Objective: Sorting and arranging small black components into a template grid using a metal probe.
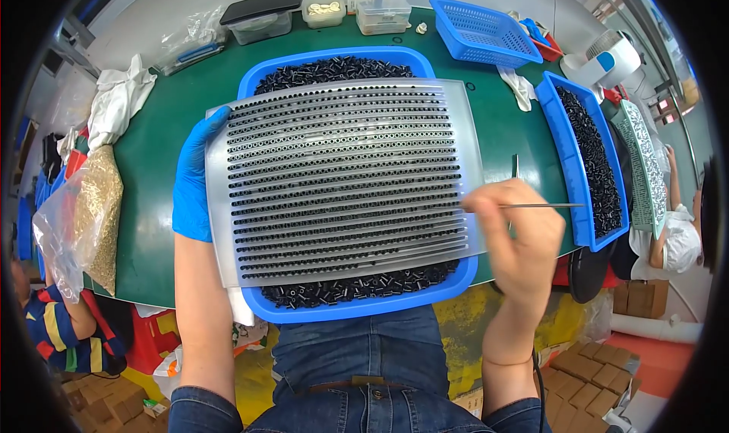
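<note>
My left hand [199, 176], in a blue glove, grips the left edge of a translucent grooved tray [218, 228]. Rows of small black tubular pieces [342, 156] fill most of its grooves; a few lower rows have bare stretches at their right ends. Under the tray stands a blue tub [364, 311] with many loose black pieces of the same kind, seen at its far and near sides. Bare and closed, my right hand [520, 228] pinches a thin metal rod [550, 205] near the tray's right edge. The rod's far tip, by the tray, is blurred.
At right, a long blue bin [581, 213] holds more black pieces, beside a pale green basket [642, 167]. A blue basket [486, 34] and plastic containers [262, 23] line the back. A bag of tan pieces [102, 213] stands left. Other people sit at both sides.
</note>
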The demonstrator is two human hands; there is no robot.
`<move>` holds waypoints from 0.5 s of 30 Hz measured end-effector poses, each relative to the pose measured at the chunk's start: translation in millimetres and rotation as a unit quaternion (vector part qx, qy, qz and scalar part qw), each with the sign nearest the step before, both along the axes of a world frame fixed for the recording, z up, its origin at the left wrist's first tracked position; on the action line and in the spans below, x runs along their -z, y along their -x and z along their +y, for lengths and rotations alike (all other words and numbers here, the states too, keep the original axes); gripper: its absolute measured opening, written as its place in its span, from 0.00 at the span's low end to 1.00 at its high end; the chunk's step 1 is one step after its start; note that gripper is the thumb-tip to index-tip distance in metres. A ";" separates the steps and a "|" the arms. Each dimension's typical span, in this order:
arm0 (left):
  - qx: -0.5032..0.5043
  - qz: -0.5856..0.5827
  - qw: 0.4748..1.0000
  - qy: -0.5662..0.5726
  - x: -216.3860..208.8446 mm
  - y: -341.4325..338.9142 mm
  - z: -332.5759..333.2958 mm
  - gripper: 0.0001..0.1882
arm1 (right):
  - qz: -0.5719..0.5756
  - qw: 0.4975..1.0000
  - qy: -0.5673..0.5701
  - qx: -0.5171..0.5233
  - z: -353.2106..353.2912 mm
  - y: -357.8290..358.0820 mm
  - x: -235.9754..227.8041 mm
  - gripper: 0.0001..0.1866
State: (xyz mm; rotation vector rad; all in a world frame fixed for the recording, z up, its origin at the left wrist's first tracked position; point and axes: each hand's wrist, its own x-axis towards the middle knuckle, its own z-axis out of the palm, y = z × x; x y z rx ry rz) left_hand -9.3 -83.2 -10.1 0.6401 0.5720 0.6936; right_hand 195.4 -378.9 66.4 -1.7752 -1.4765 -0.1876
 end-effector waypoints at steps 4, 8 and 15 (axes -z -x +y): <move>0.002 -0.011 1.000 0.000 1.1 0.1 3.8 0.13 | 0.023 0.997 -0.010 0.069 -27.7 -14.9 14.6 0.08; 0.042 -0.027 0.999 -0.005 7.0 2.3 11.7 0.13 | 0.034 0.991 -0.001 0.131 -37.3 -14.7 34.9 0.03; 0.053 -0.039 0.998 -0.017 9.4 5.6 14.4 0.14 | 0.072 0.991 -0.051 0.101 -42.0 4.7 52.3 0.08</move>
